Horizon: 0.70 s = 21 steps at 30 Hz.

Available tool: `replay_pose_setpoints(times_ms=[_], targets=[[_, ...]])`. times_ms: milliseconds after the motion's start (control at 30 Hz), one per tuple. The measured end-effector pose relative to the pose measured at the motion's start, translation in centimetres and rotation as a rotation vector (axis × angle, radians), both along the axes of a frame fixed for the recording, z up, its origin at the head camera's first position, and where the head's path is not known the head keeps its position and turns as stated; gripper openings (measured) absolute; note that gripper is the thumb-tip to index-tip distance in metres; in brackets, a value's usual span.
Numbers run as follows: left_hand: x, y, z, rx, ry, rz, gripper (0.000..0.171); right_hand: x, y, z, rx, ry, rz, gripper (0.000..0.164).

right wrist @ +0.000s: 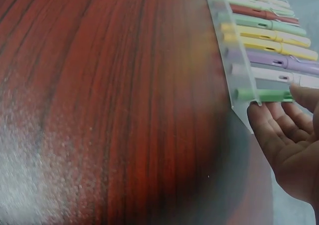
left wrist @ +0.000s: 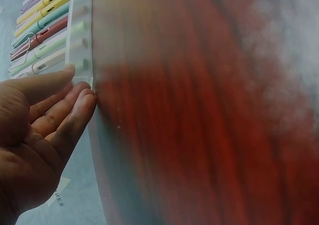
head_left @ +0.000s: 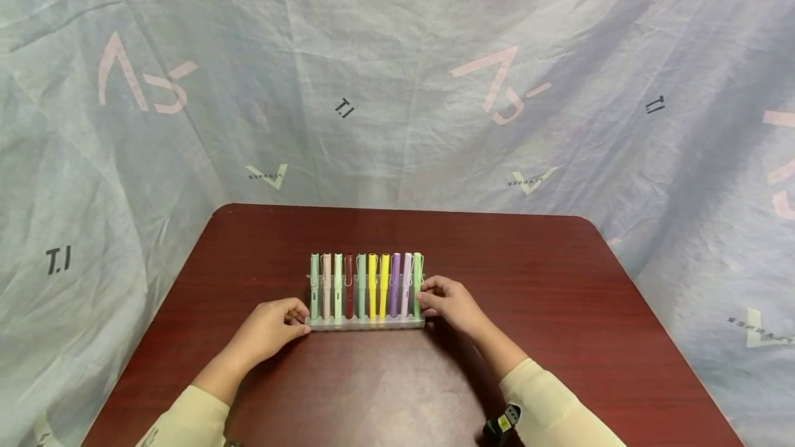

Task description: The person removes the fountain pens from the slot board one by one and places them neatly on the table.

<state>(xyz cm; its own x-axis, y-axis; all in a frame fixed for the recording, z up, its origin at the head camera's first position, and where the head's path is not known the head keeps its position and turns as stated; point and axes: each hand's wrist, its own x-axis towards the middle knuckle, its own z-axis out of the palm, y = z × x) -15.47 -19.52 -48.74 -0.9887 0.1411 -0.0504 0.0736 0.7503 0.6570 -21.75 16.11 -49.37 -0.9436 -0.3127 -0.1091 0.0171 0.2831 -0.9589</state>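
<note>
A clear pen stand (head_left: pixel 365 323) holds several upright capped pens in a row: greens, pale pink, dark red, two yellow, purple and lilac. At its left end, my left hand (head_left: pixel 268 328) grips the base's corner, thumb toward the front. The left wrist view shows that thumb (left wrist: pixel 60 80) on the stand's edge, with the other fingers bent beside it. My right hand (head_left: pixel 455 305) holds the opposite end, next to the light green pen (head_left: pixel 418 285). In the right wrist view, its thumb (right wrist: pixel 303 96) lies at this pen and a fingertip meets the base's end.
The stand is on a dark red wood-grain table (head_left: pixel 497 240) with rounded far corners. Grey printed cloth (head_left: pixel 397 88) hangs behind the table and along both sides. A small black device (head_left: pixel 503 425) is at the right sleeve.
</note>
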Motion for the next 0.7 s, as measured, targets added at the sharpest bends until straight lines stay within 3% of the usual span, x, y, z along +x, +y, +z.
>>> replay_pose_setpoints(times_ms=[300,500,600,700], targets=[[-0.1,0.0,0.0,0.018,0.0,-0.011,0.012,0.2,-0.2,0.3,-0.012,0.039,-0.062,0.02],[-0.2,-0.1,-0.1,0.032,0.008,-0.03,0.013,0.1,0.6,1.4,-0.114,0.095,-0.113,0.021],[-0.2,-0.1,-0.2,0.035,0.016,-0.039,0.013,-0.3,1.5,1.9,-0.151,0.045,-0.102,0.024],[-0.1,-0.1,-0.3,0.027,0.021,-0.046,0.014,-0.7,2.5,1.9,-0.122,-0.049,-0.09,0.025]])
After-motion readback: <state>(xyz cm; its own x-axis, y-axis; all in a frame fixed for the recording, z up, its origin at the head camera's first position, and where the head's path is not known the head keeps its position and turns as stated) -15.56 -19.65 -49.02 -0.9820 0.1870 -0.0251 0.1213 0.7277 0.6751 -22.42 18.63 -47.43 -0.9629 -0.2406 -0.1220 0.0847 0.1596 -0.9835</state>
